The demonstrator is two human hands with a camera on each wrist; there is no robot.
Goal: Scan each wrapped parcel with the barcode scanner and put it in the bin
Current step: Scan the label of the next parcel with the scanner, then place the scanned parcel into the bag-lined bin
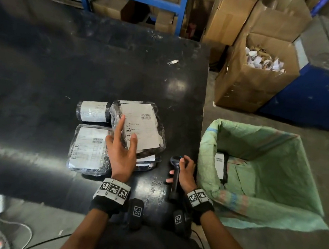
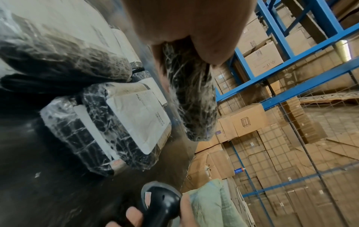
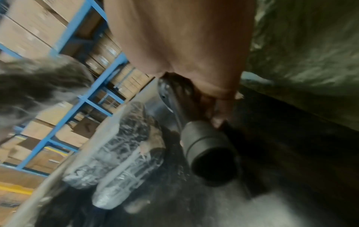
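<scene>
From the head view, my left hand (image 1: pixel 120 156) lies with fingers spread and nearly straight on the top parcel (image 1: pixel 142 129) of a small stack on the black table (image 1: pixel 43 56); the index finger reaches over its white label and the thumb touches the label's near edge. I cannot tell whether any finger hooks under the wrap. A flat parcel (image 1: pixel 88 149) sits just left of that hand, and a rolled parcel (image 1: pixel 93 111) lies beyond it, left of the fingertips. My right hand (image 1: pixel 184 174) is curled round the handle of the black barcode scanner (image 1: pixel 176 174), its head pointing away from me, just right of the stack. The green-lined bin (image 1: pixel 268 169) stands on the floor right of that hand, with one labelled parcel (image 1: pixel 220 165) against its near-left wall.

From the left wrist view, the palm fills the top, the wrapped stack lies beneath and beside it, and the scanner head shows at the bottom.

The right wrist view is blurred; fingers wrap the scanner's handle, the bin's liner close on the right.
</scene>
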